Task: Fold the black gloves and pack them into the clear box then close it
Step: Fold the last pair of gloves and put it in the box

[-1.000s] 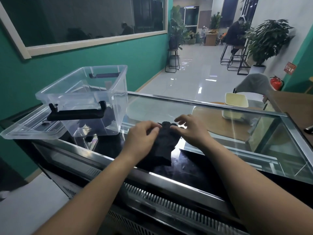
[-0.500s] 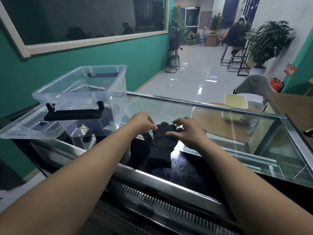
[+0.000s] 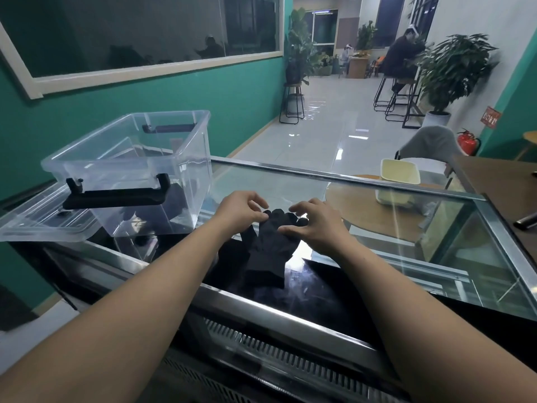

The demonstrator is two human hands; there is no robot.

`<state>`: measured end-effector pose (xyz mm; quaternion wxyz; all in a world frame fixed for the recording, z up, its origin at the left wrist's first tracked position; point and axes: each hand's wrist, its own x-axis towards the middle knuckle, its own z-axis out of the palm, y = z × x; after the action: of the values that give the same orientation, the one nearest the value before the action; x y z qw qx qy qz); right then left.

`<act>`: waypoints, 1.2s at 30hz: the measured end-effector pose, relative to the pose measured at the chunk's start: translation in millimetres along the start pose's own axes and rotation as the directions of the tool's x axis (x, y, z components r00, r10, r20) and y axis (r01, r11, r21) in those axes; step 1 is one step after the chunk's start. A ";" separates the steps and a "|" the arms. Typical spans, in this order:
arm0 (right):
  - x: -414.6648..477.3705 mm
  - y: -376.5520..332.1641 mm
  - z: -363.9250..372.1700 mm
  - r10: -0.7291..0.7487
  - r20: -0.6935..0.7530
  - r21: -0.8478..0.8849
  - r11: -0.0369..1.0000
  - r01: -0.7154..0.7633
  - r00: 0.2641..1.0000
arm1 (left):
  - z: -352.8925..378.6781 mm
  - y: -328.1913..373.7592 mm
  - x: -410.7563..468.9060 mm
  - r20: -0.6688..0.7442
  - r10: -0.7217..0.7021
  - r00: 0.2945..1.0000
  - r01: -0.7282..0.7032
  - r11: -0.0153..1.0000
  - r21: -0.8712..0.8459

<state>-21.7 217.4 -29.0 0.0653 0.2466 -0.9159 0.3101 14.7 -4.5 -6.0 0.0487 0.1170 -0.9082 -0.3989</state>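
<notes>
The black gloves (image 3: 268,251) lie flat and stacked on the glass counter top (image 3: 363,216), fingers pointing away from me. My left hand (image 3: 239,210) pinches the glove fingertips from the left with curled fingers. My right hand (image 3: 315,225) is at the same end, thumb on the glove and fingers arched over its tips. The clear box (image 3: 191,158) stands open to the left of the gloves, with a black handle (image 3: 116,197) on its near side. Dark shapes show through its wall. Its clear lid (image 3: 35,225) lies under and left of it.
The glass top belongs to a display case with a steel front edge (image 3: 290,315) and vents below. A cream tub (image 3: 399,171) and a round wooden table show behind the glass on the right. A person sits on a stool far back.
My left hand has slid off the top of the gloves to their far fingertip end, uncovering them. My right hand has stayed at the fingertips and spread its fingers.
</notes>
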 end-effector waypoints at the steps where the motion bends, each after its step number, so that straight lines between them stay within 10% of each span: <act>1: 0.1 0.1 0.1 -0.001 0.000 0.001 1.000 0.001 1.000 | 0.4 0.1 -0.3 0.008 0.005 1.000 -0.005 1.000 0.021; 18: -0.3 -1.9 1.6 0.028 -0.079 0.024 0.999 -0.026 0.996 | 4.6 -2.7 -56.2 -0.205 0.242 0.948 -0.226 0.969 0.098; 36: -67.0 -33.8 -5.6 -0.392 -0.081 0.183 0.898 0.400 0.916 | 3.5 -27.3 -132.1 0.047 0.527 0.849 -0.527 0.834 0.163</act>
<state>53.0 225.1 -24.7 0.1217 0.4262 -0.8101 0.3838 146.6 13.3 -27.8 0.1464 -0.1336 -0.9359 -0.2912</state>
